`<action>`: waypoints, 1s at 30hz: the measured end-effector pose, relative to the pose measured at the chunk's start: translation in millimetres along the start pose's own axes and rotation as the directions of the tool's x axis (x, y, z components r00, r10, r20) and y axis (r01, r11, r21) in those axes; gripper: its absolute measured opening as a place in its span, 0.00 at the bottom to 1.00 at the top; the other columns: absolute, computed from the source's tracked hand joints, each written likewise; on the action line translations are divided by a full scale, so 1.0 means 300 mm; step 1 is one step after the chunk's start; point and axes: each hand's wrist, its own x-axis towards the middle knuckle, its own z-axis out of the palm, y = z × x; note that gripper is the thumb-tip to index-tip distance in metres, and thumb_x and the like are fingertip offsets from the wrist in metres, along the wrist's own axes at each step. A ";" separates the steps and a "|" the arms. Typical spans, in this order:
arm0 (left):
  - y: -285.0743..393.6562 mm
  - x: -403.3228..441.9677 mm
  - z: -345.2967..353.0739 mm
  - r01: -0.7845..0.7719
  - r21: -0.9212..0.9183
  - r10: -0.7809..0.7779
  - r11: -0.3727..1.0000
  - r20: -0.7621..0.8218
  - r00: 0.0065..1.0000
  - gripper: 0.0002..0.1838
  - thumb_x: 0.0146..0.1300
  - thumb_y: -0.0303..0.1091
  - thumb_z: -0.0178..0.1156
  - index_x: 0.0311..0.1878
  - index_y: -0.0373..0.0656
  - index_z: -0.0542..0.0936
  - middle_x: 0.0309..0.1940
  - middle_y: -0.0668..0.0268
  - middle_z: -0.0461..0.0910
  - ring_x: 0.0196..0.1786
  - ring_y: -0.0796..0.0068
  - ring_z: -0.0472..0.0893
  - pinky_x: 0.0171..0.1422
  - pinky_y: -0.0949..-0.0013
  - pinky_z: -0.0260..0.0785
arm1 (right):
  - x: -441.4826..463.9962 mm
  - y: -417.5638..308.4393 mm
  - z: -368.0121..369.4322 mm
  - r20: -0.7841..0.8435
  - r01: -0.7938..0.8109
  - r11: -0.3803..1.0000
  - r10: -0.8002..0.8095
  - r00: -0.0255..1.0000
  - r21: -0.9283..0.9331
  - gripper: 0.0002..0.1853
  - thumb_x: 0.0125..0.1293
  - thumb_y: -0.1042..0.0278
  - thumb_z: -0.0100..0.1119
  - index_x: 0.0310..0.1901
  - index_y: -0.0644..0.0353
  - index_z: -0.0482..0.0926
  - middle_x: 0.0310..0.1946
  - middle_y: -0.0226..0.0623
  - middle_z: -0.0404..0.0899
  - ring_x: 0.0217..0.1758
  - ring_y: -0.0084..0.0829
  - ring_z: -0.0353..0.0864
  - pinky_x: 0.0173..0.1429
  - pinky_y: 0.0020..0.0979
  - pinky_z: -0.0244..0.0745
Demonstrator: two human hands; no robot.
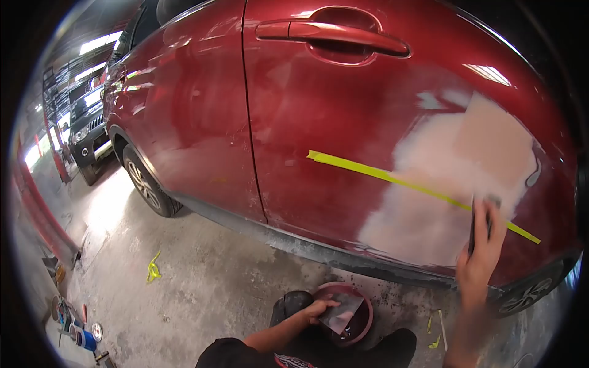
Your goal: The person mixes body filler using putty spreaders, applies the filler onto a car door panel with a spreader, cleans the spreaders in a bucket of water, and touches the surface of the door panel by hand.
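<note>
On the red car, a big pale patch is spread over the door, a maroon bucket is parked on the floor just below, probably for easy reach, and yellow tape is run slantwise across, maybe as a guide. A grey sheet is held over the bucket, pinched in the left hand's grip; a dark flat tool is clasped upright by the tape in the right hand's mostly closed grip, door contact can't be told.
</note>
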 end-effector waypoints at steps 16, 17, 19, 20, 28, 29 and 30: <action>-0.016 0.071 -0.030 0.165 0.153 -0.149 0.975 -0.111 0.983 0.17 0.66 0.35 0.56 0.56 0.38 0.74 0.45 0.59 0.80 0.44 0.64 0.83 0.47 0.60 0.78 | 0.434 0.066 0.190 -0.185 0.088 0.862 -0.205 0.961 -0.498 0.37 0.50 0.86 0.53 0.63 0.42 0.73 0.58 0.32 0.74 0.61 0.40 0.69 0.65 0.43 0.61; -0.020 0.074 -0.033 0.133 0.178 -0.115 0.975 -0.109 0.987 0.17 0.66 0.35 0.56 0.55 0.38 0.74 0.45 0.59 0.80 0.44 0.65 0.83 0.47 0.60 0.78 | 0.437 0.066 0.194 -0.184 0.090 0.863 -0.206 0.961 -0.498 0.37 0.50 0.86 0.53 0.63 0.42 0.73 0.58 0.32 0.74 0.61 0.40 0.69 0.65 0.43 0.61; -0.026 0.074 -0.037 0.107 0.200 -0.086 0.974 -0.110 0.990 0.17 0.66 0.35 0.57 0.55 0.38 0.74 0.45 0.60 0.81 0.43 0.65 0.83 0.47 0.60 0.78 | 0.435 0.067 0.203 -0.192 0.067 0.878 -0.177 0.965 -0.475 0.37 0.50 0.86 0.53 0.63 0.43 0.72 0.58 0.31 0.73 0.61 0.39 0.69 0.64 0.43 0.62; -0.026 0.075 -0.040 0.133 0.174 -0.114 0.976 -0.116 0.987 0.17 0.66 0.35 0.57 0.56 0.39 0.74 0.45 0.60 0.81 0.43 0.65 0.83 0.47 0.61 0.78 | 0.438 0.066 0.204 -0.187 0.068 0.879 -0.175 0.967 -0.472 0.37 0.50 0.86 0.53 0.63 0.43 0.72 0.58 0.31 0.73 0.61 0.39 0.69 0.64 0.43 0.62; -0.010 0.036 0.014 0.090 0.242 -0.086 0.966 -0.027 0.996 0.15 0.68 0.35 0.52 0.56 0.41 0.74 0.45 0.59 0.81 0.42 0.62 0.83 0.47 0.59 0.77 | 0.283 0.058 0.273 -0.101 0.110 0.926 -0.156 0.983 -0.361 0.40 0.43 0.85 0.55 0.63 0.45 0.73 0.59 0.35 0.69 0.61 0.44 0.65 0.63 0.47 0.59; -0.008 0.033 0.019 0.104 0.232 -0.096 0.967 -0.046 0.994 0.16 0.68 0.35 0.52 0.56 0.41 0.74 0.45 0.59 0.80 0.42 0.62 0.83 0.47 0.59 0.77 | 0.237 0.057 0.290 -0.097 0.105 0.926 -0.149 0.984 -0.363 0.40 0.43 0.85 0.55 0.63 0.45 0.73 0.59 0.35 0.69 0.61 0.44 0.65 0.63 0.47 0.59; -0.005 0.029 0.024 0.114 0.222 -0.102 0.968 -0.066 0.993 0.16 0.68 0.35 0.53 0.57 0.41 0.73 0.46 0.59 0.80 0.43 0.62 0.83 0.48 0.58 0.77 | 0.198 0.053 0.300 -0.066 0.122 0.937 -0.152 0.986 -0.328 0.40 0.43 0.85 0.55 0.63 0.46 0.73 0.59 0.35 0.69 0.61 0.43 0.65 0.63 0.47 0.59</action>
